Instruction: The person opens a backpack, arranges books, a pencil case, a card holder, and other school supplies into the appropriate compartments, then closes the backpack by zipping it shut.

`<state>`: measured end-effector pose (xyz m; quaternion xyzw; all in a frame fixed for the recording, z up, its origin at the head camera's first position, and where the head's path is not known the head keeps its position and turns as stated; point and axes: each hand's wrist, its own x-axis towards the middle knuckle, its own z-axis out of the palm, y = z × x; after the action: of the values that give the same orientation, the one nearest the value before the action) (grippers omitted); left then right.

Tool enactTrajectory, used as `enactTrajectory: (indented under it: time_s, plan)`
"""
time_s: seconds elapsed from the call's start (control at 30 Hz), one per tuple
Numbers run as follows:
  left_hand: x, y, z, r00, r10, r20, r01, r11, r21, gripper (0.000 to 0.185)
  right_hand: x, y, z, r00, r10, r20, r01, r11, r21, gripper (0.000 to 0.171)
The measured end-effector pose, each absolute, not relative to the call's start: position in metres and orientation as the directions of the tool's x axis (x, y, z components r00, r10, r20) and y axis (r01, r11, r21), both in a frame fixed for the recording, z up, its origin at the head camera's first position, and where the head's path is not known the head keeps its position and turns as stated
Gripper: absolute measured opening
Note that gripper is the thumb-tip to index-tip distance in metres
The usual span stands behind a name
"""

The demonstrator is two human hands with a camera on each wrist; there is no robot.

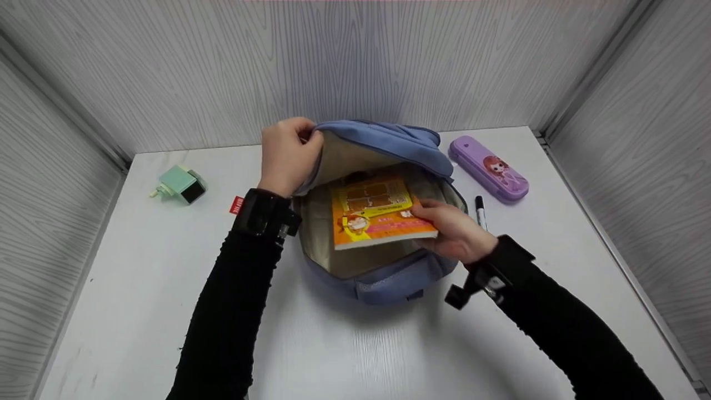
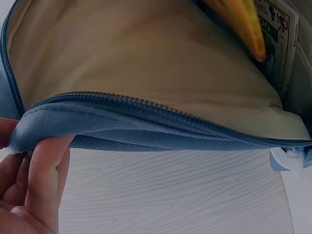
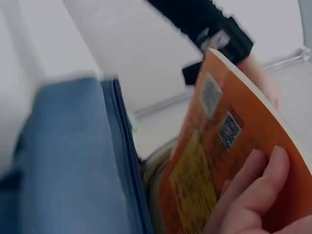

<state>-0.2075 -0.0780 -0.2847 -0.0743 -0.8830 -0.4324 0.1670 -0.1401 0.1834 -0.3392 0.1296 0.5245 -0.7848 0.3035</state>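
A blue backpack (image 1: pixel 389 278) with a beige lining lies unzipped on the table. My left hand (image 1: pixel 289 153) pinches the edge of its raised flap (image 1: pixel 383 136); the left wrist view shows thumb and fingers (image 2: pixel 46 180) on either side of the zippered rim. At the bag's mouth, my right hand (image 1: pixel 458 230) grips an orange book (image 1: pixel 383 216) by its right side. In the right wrist view, fingers lie across the book's back cover (image 3: pixel 229 165), near a printed code. Another book (image 2: pixel 282 48) shows inside the bag in the left wrist view.
Right of the bag lie a purple pencil case (image 1: pixel 489 166) with a cartoon figure and a black-capped marker (image 1: pixel 480 212). A mint-green box-shaped object (image 1: pixel 182 184) stands at the left of the white table (image 1: pixel 155 289). Wood-grain panels (image 1: pixel 333 61) enclose the back and sides.
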Motion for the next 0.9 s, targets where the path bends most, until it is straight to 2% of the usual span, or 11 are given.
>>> enactTrajectory:
  time_s: [0.17, 0.3, 0.37, 0.47, 0.53, 0.63, 0.7, 0.9]
  plan:
    - [-0.206, -0.078, -0.287, -0.932, -0.014, 0.361, 0.277, 0.616, 0.738, 0.022, -0.184, 0.169, -0.353, -0.724, -0.295, -0.623, 0.683, -0.180, -0.708, 0.019]
    - [-0.206, -0.077, -0.288, -0.933, -0.019, 0.359, 0.275, 0.606, 0.747, 0.022, -0.209, 0.163, -0.366, -0.676, -0.267, -0.687, 0.732, -0.131, -0.669, 0.016]
    - [-0.206, -0.076, -0.288, -0.934, -0.023, 0.358, 0.272, 0.603, 0.750, 0.022, -0.217, 0.161, -0.372, -0.657, -0.262, -0.707, 0.752, -0.153, -0.642, 0.017]
    - [-0.207, -0.077, -0.288, -0.932, -0.026, 0.361, 0.274, 0.602, 0.750, 0.022, -0.225, 0.158, -0.377, -0.654, -0.270, -0.707, 0.756, -0.274, -0.595, 0.014]
    - [-0.206, -0.077, -0.287, -0.931, -0.027, 0.364, 0.275, 0.603, 0.749, 0.022, -0.225, 0.157, -0.378, -0.676, -0.264, -0.687, 0.730, -0.361, -0.580, 0.018]
    - [-0.206, -0.078, -0.287, -0.930, -0.026, 0.367, 0.278, 0.602, 0.748, 0.022, -0.221, 0.156, -0.377, -0.727, -0.253, -0.638, 0.680, -0.391, -0.620, 0.039]
    - [-0.205, -0.079, -0.286, -0.929, -0.026, 0.369, 0.280, 0.603, 0.747, 0.022, -0.213, 0.157, -0.374, -0.754, -0.248, -0.608, 0.655, -0.354, -0.667, 0.050]
    - [-0.208, -0.081, -0.287, -0.927, -0.026, 0.375, 0.282, 0.612, 0.739, 0.023, -0.177, 0.160, -0.348, -0.789, -0.274, -0.550, 0.608, -0.214, -0.765, 0.056]
